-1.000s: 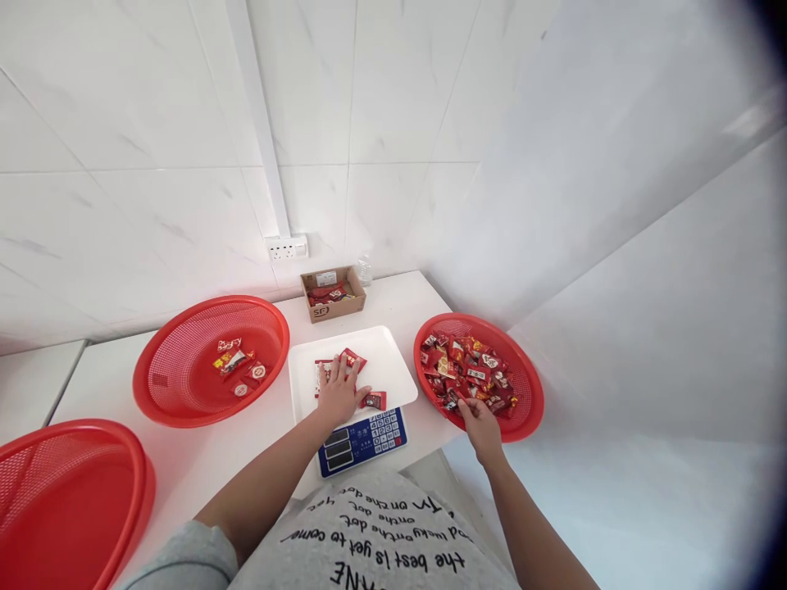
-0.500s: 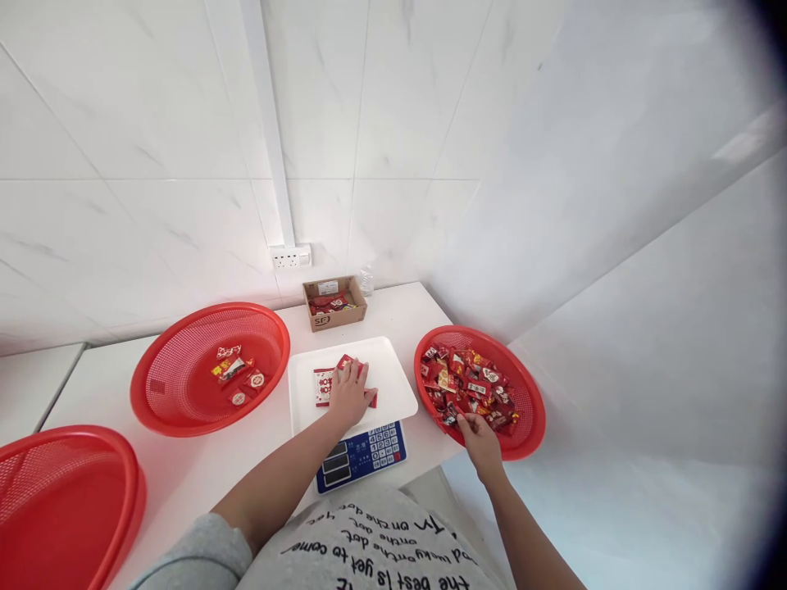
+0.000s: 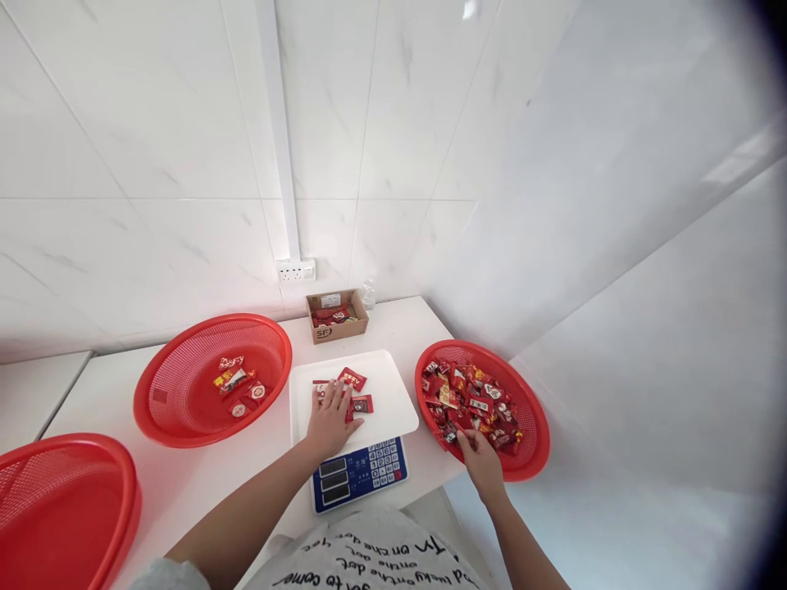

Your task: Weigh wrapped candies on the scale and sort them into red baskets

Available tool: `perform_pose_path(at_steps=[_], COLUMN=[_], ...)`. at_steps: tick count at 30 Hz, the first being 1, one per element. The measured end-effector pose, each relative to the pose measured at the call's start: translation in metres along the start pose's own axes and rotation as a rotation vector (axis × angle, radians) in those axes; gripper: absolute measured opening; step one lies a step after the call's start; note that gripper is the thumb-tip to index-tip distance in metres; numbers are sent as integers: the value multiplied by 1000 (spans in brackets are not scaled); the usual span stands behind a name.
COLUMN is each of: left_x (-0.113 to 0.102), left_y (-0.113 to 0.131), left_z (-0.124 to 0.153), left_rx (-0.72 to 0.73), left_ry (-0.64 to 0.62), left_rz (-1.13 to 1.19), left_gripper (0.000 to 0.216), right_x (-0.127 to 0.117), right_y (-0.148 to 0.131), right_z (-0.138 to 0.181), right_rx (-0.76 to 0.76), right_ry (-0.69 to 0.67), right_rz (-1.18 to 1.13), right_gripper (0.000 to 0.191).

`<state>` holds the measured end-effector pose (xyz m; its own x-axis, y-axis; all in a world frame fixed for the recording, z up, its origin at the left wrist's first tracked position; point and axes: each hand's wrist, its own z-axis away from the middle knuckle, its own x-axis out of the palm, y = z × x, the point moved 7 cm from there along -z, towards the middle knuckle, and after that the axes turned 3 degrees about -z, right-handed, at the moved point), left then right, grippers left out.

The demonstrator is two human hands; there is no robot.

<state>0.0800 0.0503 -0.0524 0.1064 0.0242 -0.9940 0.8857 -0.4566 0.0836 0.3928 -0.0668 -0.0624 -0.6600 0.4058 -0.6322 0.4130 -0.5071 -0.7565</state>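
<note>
Nearest you, the scale's (image 3: 360, 475) blue keypad faces you, with your left hand (image 3: 329, 416) lying flat, fingers spread, on the few red packets (image 3: 357, 392) in its white tray (image 3: 393, 393); it pins them rather than grips. Your right hand (image 3: 478, 453) reaches into the right basket (image 3: 532, 426), fingers curled around one packet among the heap of sweets (image 3: 473, 397). Farther left, the middle basket (image 3: 184, 385) holds only a handful, so most sweets remain unsorted. A small cardboard box (image 3: 337, 315) sits at the worktop's (image 3: 406, 324) far edge.
</note>
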Motion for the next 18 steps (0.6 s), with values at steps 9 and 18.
perform_pose_path(at_steps=[9, 18], left_x=[-15, 10], left_y=[1, 16], left_z=[23, -15], left_rx=[14, 33], left_ry=[71, -136], left_rz=[17, 78], left_gripper=[59, 69], right_x=[0, 0], right_y=[-1, -3], right_z=[2, 3], right_rx=[-15, -56], right_ry=[-2, 2], right_rz=[17, 36], right_gripper=[39, 39])
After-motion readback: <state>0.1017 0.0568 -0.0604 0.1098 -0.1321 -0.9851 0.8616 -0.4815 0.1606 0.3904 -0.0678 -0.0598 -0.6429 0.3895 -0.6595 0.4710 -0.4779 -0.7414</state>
